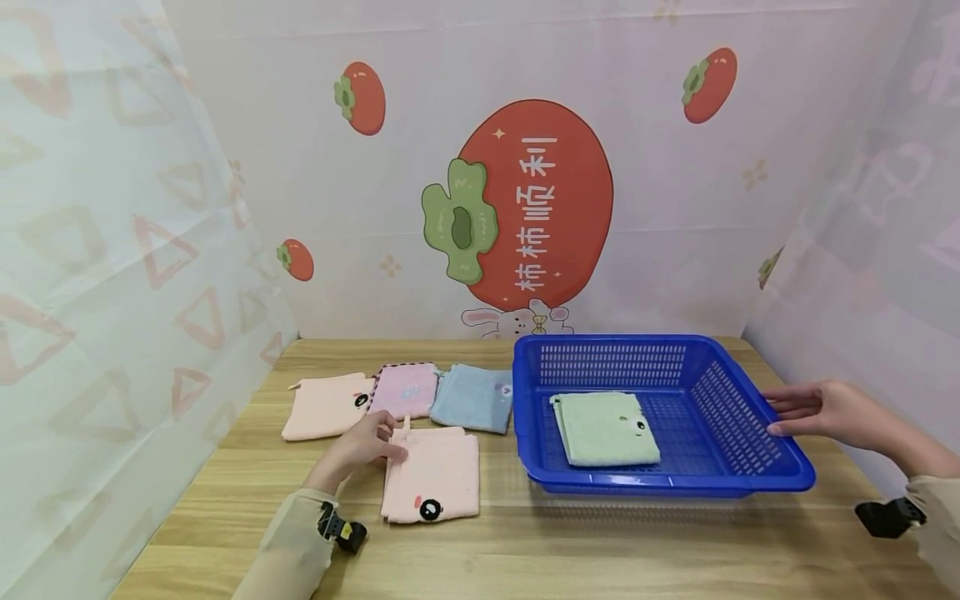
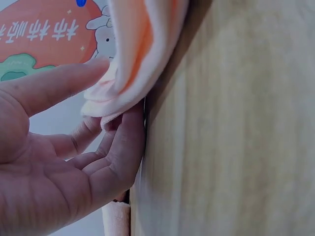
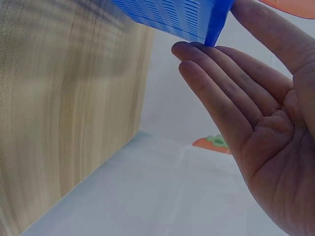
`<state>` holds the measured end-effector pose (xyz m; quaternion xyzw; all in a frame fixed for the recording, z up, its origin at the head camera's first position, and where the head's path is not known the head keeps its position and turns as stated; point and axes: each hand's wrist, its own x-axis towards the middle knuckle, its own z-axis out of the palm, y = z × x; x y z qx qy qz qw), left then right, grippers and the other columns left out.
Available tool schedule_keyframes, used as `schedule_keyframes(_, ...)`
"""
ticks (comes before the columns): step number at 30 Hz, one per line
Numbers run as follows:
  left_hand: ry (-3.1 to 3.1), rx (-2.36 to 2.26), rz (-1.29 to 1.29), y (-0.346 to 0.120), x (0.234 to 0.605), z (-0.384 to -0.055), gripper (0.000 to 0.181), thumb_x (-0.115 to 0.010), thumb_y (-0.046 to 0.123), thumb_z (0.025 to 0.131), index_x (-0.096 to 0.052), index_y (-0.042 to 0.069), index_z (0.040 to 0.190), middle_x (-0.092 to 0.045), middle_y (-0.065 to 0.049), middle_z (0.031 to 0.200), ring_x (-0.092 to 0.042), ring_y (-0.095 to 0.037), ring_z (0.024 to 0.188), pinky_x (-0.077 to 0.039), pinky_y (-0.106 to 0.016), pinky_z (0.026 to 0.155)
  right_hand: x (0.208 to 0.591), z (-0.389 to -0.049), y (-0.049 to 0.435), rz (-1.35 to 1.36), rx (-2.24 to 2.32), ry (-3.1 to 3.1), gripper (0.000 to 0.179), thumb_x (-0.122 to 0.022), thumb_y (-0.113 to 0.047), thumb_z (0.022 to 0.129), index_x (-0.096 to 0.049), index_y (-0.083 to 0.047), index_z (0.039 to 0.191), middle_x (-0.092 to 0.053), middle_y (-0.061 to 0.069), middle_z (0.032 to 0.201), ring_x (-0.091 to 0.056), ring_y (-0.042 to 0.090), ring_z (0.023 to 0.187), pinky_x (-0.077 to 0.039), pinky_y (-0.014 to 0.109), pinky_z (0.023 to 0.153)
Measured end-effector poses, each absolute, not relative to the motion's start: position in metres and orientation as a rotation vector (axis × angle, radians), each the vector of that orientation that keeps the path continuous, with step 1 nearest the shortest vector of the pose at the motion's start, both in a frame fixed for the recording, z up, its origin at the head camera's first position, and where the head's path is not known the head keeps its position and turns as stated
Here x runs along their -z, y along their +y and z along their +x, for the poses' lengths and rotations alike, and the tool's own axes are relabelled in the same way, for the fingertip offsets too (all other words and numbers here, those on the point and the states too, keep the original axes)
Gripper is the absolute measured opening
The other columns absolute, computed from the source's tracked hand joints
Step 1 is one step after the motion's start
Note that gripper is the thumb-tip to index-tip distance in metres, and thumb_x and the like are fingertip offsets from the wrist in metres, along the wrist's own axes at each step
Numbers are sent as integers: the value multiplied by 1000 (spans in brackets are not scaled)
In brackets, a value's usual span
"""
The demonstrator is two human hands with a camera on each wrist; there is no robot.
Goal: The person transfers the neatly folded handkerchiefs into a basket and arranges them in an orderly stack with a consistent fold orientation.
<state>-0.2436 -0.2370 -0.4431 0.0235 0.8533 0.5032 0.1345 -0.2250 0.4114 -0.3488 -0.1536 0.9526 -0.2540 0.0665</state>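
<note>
In the head view my left hand (image 1: 369, 442) is at the left edge of a folded pale pink towel (image 1: 438, 477) with an embroidered eye. The left wrist view shows the thumb over the towel's folded layers (image 2: 101, 98) and the fingers (image 2: 127, 142) underneath, gripping that edge. My right hand (image 1: 832, 414) holds the right rim of a blue plastic basket (image 1: 757, 482). Its fingers (image 3: 216, 93) reach straight under the rim, with the thumb on the other side. Inside the basket lies a folded light green towel (image 1: 606, 429).
Behind the left hand, a row holds another pink towel (image 1: 322, 408), a lilac towel with a striped edge (image 1: 405, 390) and a blue towel (image 1: 472, 400). The wooden table (image 1: 525, 550) is bordered by a printed backdrop (image 1: 645, 275) at the back and sides.
</note>
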Motion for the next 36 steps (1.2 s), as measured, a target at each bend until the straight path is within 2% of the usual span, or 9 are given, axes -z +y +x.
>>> schedule_keyframes(6,2430,-1502,36,-236,441,-243,53,-77,-5,70,-46,-5,113,-41,-2,69,-47,-15,60,-51,-29,57,350,-225,412,-449,761,2875,62,-72,-27,84,-52,12,127,-65,28,111,-64,-6,82,-54,19,66)
schedule_keyframes(11,2455,-1481,8,-235,441,-242,56,-79,-4,68,-49,-3,115,-47,-4,71,-49,-15,60,-48,-29,56,350,-225,413,-464,769,2871,60,-71,-25,84,-52,12,127,-65,27,111,-63,-7,82,-53,19,66)
schedule_keyframes(13,2465,-1465,-3,-235,440,-242,57,-80,-2,67,-50,-3,116,-51,-7,74,-50,-16,61,-47,-29,58,350,-225,413,-470,772,2870,59,-71,-25,85,-52,12,127,-65,27,111,-63,-8,82,-53,19,66)
schedule_keyframes(16,2493,-1426,-20,-235,440,-241,58,-82,0,66,-51,-4,115,-57,-13,89,-52,-18,69,-47,-30,62,350,-225,413,-478,775,2871,59,-71,-25,85,-52,12,127,-65,27,111,-63,-8,83,-53,19,66)
schedule_keyframes(20,2522,-1389,-46,-235,441,-240,59,-83,3,65,-51,-8,113,-56,-18,101,-53,-21,80,-48,-32,70,351,-225,413,-477,767,2883,59,-72,-25,84,-53,12,126,-66,26,110,-63,-7,82,-53,19,66)
schedule_keyframes(28,2565,-1382,-65,-236,444,-241,62,-84,4,64,-53,-14,115,-54,-21,108,-51,-27,95,-48,-41,83,354,-226,412,-443,737,2909,62,-73,-29,82,-54,12,125,-66,26,109,-65,-4,80,-54,19,64)
schedule_keyframes(36,2537,-1412,-41,-234,444,-240,58,-83,2,65,-59,-12,116,-59,-20,110,-56,-23,92,-50,-38,84,355,-227,412,-434,724,2915,62,-73,-29,82,-54,11,125,-66,25,109,-65,-3,80,-53,19,64)
